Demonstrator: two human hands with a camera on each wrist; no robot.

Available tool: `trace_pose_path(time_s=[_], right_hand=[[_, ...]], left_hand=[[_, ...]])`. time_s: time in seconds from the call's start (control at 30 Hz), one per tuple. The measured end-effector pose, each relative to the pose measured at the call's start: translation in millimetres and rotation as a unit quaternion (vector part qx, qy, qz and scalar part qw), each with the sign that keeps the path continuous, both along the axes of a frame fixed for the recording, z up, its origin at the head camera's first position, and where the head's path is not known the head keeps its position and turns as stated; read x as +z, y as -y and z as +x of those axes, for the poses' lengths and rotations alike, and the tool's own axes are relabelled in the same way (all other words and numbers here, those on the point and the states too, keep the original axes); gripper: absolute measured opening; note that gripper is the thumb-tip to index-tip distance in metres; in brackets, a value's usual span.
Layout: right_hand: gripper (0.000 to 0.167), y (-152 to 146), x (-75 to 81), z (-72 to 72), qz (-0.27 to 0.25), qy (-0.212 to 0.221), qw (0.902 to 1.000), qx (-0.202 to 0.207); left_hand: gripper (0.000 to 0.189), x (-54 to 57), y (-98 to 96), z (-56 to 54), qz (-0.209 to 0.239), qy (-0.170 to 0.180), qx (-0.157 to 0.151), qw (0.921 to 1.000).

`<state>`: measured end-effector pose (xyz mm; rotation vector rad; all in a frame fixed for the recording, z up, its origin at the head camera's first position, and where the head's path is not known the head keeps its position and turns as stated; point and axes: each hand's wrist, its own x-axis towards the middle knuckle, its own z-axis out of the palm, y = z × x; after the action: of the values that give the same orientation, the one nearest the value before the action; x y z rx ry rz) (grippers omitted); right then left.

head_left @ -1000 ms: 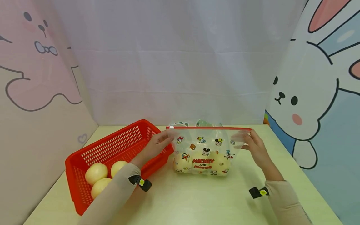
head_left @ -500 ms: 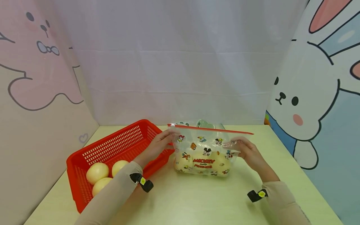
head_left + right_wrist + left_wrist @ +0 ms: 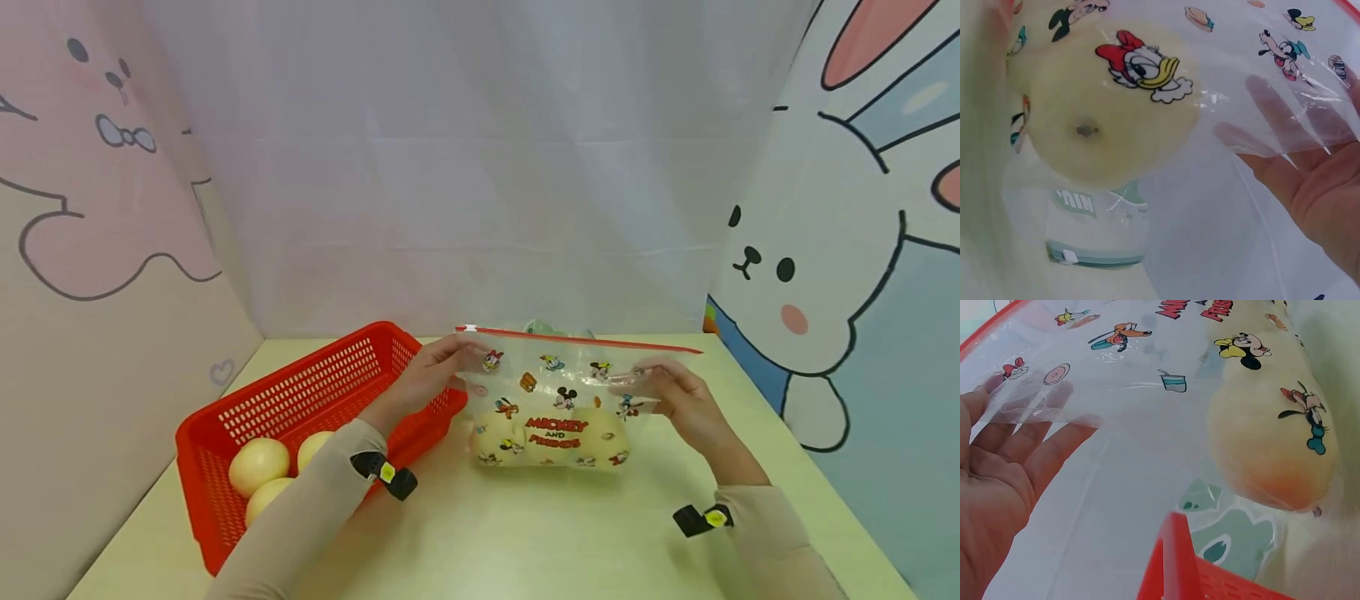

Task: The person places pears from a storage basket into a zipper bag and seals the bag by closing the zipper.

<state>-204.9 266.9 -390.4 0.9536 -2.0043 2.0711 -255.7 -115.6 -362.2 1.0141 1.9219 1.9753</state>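
Note:
A clear zip bag (image 3: 540, 375) printed with cartoon figures stands upright in the middle of the table. Along its top runs a red zip strip (image 3: 577, 339), with a white slider (image 3: 471, 328) at the left end. Pale yellow round fruits fill its bottom; one fruit (image 3: 1272, 456) has an orange blush, another fruit (image 3: 1116, 125) shows a dark spot. My left hand (image 3: 422, 377) pinches the bag's upper left side, fingers behind the film. Lower on the right side, my right hand (image 3: 693, 412) grips the film, its fingers also behind it.
A red perforated basket (image 3: 281, 373) stands at the left, close to my left forearm. Several pale yellow fruits (image 3: 258, 467) lie in its near end. Behind the zip bag is another clear bag (image 3: 1097, 219) with green print. Printed cloth walls surround the table.
My right hand has come down from the red strip's right end to the bag's side. The bag has shifted slightly right with both hands, and its strip now slopes down rightward.

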Motion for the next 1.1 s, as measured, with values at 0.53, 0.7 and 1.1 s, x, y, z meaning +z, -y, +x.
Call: trace_pose_path(time_s=[0.53, 0.7, 1.1], right_hand=[[0.048, -81.8, 25.6, 20.5, -0.001, 0.112, 0.9812, 0.157], [0.049, -100.4, 24.9, 19.9, 0.011, 0.171, 0.9695, 0.175], [0.035, -107.0, 16.5, 6.7, 0.084, 0.257, 0.9612, 0.056]], left_hand=[[0.028, -8.6, -79.2, 15.5, 0.0, 0.188, -0.084, 0.9786], [0.027, -19.2, -97.7, 10.6, 0.008, 0.236, -0.088, 0.9676], [0.037, -40.8, -119.1, -4.7, 0.038, 0.284, -0.027, 0.9577]])
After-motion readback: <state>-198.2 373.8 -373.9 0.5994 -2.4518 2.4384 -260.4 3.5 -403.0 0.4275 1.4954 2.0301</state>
